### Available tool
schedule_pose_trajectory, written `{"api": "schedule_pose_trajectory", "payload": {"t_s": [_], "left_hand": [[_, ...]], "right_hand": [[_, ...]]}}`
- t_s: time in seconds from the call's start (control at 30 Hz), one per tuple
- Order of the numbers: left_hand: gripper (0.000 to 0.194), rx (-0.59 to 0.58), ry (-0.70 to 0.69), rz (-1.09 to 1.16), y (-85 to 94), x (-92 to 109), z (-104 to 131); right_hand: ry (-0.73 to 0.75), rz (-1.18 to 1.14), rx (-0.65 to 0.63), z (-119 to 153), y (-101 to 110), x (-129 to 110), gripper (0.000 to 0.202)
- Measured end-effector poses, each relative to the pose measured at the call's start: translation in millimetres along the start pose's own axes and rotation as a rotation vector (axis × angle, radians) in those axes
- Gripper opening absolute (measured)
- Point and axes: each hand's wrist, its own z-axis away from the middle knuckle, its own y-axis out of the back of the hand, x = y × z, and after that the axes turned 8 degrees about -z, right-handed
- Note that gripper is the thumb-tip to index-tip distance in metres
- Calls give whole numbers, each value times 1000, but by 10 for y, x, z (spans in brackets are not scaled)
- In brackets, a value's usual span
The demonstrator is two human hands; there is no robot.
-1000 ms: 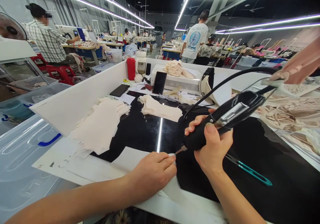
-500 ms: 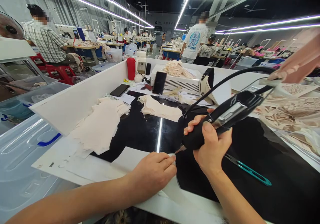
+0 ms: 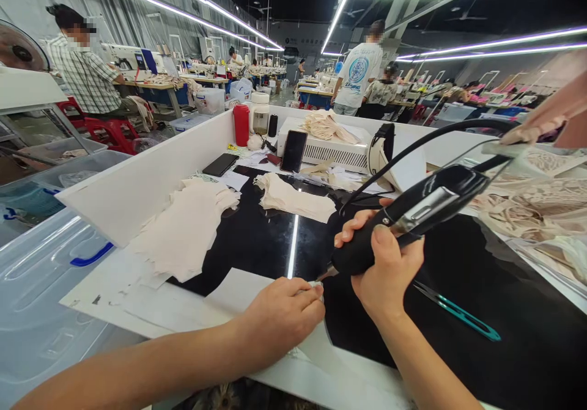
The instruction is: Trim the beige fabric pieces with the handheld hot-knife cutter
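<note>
My right hand (image 3: 385, 263) is wrapped round the thick rear part of a black handheld tool (image 3: 408, 220), from which a black cable (image 3: 413, 138) curves. The tool's narrow metal tip (image 3: 329, 272) points down-left to the fingertips of my left hand (image 3: 287, 312). That hand is closed in a pinch on a small pale piece (image 3: 317, 284), mostly hidden by the fingers, over a white sheet (image 3: 238, 291) on the black board (image 3: 257, 245). Teal-handled tweezers (image 3: 463, 316) lie right of my right wrist.
Cream fabric pieces (image 3: 188, 230) lie at left, with another stack (image 3: 296, 197) behind my hands. Phones (image 3: 293, 151), a red cup (image 3: 241, 126) and a white vented box (image 3: 330, 147) stand farther back. Another person's hand (image 3: 541, 113) reaches in at upper right. Fabric (image 3: 536, 196) is piled at right.
The tool's tip and my right hand have shifted very slightly left. The other person's hand has moved a little to the right. My left hand stays in place.
</note>
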Motion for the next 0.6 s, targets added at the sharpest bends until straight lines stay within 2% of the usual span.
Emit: {"api": "schedule_pose_trajectory", "payload": {"t_s": [0.2, 0.4, 0.5, 0.6], "left_hand": [[19, 3, -13, -2, -72, 4, 11], [22, 5, 2, 12, -20, 15, 2], [20, -59, 20, 57, 43, -42, -30], [11, -175, 69, 130, 118, -234, -72]], "right_hand": [[-26, 15, -25, 33, 0, 50, 46], [-20, 1, -40, 20, 5, 68, 43], [6, 6, -22, -18, -5, 21, 42], [36, 20, 20, -62, 9, -58, 42]]}}
